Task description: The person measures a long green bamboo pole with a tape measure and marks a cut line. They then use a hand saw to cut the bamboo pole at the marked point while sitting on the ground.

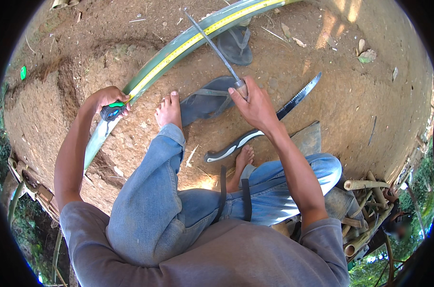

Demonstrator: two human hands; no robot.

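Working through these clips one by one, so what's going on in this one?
A person's left hand grips a black-and-green tape measure at a green pole, with the yellow tape drawn out along it. The right hand holds a thin metal tool by its wooden handle; in this view it crosses the pole. A saw lies on the dirt ground.

Tape measure (yellow, extended) along green pole.

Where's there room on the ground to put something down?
Mostly bare dirt lies right of the saw, between the green-brown leaf and the bamboo pieces. It's crowded between the pole and saw: two sandals, left foot, right hand.
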